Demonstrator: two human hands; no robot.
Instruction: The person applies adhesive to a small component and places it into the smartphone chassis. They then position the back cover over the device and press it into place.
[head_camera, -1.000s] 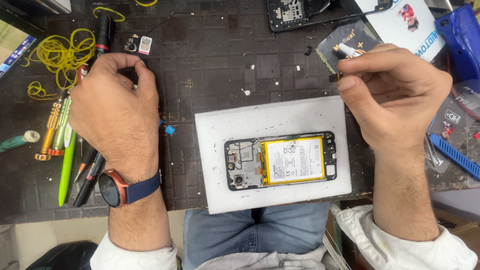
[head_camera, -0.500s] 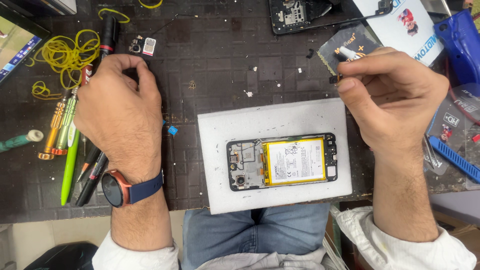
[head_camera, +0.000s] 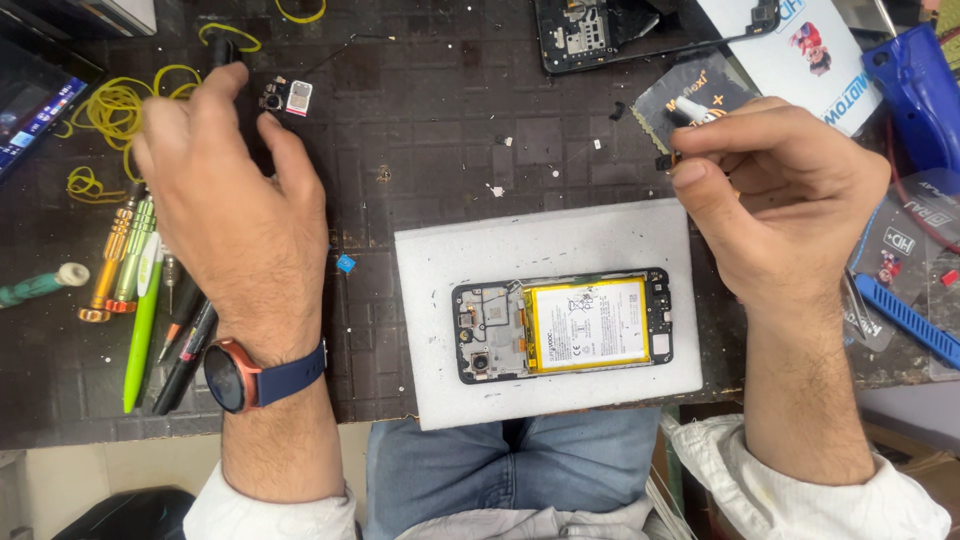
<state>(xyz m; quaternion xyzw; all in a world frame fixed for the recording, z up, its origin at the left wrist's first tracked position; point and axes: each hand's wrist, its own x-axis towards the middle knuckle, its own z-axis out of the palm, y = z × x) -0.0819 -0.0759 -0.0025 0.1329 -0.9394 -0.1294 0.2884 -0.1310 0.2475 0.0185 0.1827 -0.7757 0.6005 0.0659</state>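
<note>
Dark gridded work mat (head_camera: 450, 130) carries a white foam pad (head_camera: 545, 250) near its front edge, and on the pad lies an opened phone (head_camera: 565, 323), back off, yellow-edged battery showing. Left hand (head_camera: 235, 210), wearing a wristwatch, hovers over the screwdrivers (head_camera: 130, 265) at the mat's left, fingers closed round a black tool (head_camera: 222, 52). Right hand (head_camera: 790, 190), beyond the pad's far right corner, pinches a small white-tipped piece (head_camera: 690, 107) between thumb and forefinger.

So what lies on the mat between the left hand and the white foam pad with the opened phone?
In the head view, only a small blue piece lies on the dark mat between the left hand and the white foam pad.
</note>
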